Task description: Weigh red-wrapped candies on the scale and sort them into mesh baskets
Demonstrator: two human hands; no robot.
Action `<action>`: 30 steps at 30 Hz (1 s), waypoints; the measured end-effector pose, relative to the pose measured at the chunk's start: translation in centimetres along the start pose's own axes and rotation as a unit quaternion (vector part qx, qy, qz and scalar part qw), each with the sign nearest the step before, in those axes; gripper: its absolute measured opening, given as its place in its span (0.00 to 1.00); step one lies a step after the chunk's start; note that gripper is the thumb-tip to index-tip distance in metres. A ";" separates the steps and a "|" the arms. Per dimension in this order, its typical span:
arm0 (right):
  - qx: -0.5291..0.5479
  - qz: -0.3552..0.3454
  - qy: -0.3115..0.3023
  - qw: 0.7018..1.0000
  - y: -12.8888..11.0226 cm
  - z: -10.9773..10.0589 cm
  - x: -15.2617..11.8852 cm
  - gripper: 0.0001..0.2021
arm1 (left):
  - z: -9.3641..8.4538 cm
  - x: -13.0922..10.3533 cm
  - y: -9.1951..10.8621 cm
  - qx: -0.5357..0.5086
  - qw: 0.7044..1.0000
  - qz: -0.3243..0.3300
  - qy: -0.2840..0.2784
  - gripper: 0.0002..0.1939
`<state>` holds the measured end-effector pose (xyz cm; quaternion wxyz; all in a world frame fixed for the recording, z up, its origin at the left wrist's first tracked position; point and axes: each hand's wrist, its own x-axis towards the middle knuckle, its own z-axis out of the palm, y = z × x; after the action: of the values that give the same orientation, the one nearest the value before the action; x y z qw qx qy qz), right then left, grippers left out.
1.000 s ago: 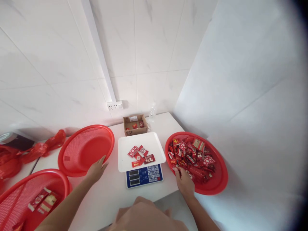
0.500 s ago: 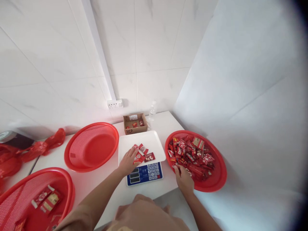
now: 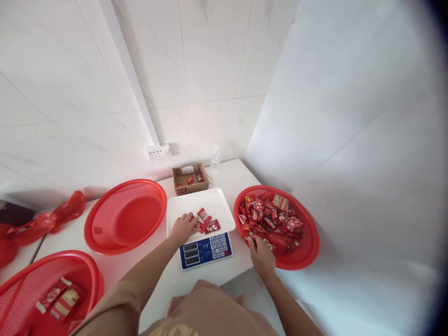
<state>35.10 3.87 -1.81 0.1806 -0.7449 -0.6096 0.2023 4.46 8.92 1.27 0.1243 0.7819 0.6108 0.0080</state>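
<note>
Head-camera view, with the electronic scale (image 3: 206,250) as the middle of the clock: its white weighing pan (image 3: 192,199) carries a few red snack packets (image 3: 204,216), gathered toward the pan's near half, a darker red one (image 3: 212,227) lying at their four o'clock. From where I stand, the left hand (image 3: 184,228) comes down over the pan's near-left part, fingers low and bent across the leftmost packets; whether they grip one I can't tell. At two to three o'clock sits a red mesh basket (image 3: 311,240) heaped with wrapped snacks (image 3: 275,219). The right hand (image 3: 262,254) is at that basket's rim, around seven o'clock on its circle, thumb and fingers drawn narrow; I can't make out what is between them. Up at twelve, just behind the pan, stands a cardboard box (image 3: 193,188) with a few packets inside, a clear plastic bottle (image 3: 215,156) beside it. Another red basket (image 3: 136,224) rests at ten, and one more (image 3: 79,261) at eight holds several packets (image 3: 55,298).
</note>
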 end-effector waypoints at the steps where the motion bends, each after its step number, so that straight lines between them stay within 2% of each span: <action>1: -0.001 0.000 0.001 1.000 0.0 0.0 0.0 0.21 | 0.0 0.1 0.1 -0.007 1.000 -0.005 -0.002 0.17; 8: -0.014 0.002 -0.011 1.000 -0.1 -0.1 0.0 0.21 | -0.5 0.6 1.1 -0.098 0.994 -0.049 0.016 0.09; 12: -0.014 0.000 -0.004 1.000 -0.1 -0.1 0.0 0.21 | -0.6 0.4 0.6 -0.158 0.982 -0.088 0.057 0.02; 14: -0.012 -0.003 -0.003 1.000 0.0 -0.1 0.0 0.20 | -0.8 0.2 0.0 -0.183 0.972 -0.120 0.086 0.02; 18: -0.007 -0.008 0.000 1.000 -0.1 -0.1 -0.1 0.21 | -2.6 -0.6 -2.1 -0.216 0.947 -0.185 0.147 0.07; 23: -0.018 -0.006 -0.001 1.000 -0.1 -0.2 -0.1 0.21 | -5.4 -2.9 -6.7 -0.227 0.893 -0.297 0.249 0.11; 27: -0.020 -0.001 -0.003 1.000 -0.1 -0.2 -0.1 0.20 | -5.8 -4.6 -10.2 -0.199 0.884 -0.349 0.238 0.10; 30: -0.023 0.000 -0.008 1.000 -0.1 -0.2 0.0 0.20 | -5.2 -5.1 -11.5 -0.171 0.887 -0.371 0.218 0.07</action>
<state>35.09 3.85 -1.55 0.1591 -0.7470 -0.6156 0.1941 -8.69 7.58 4.70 0.1140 0.4440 0.8569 0.2356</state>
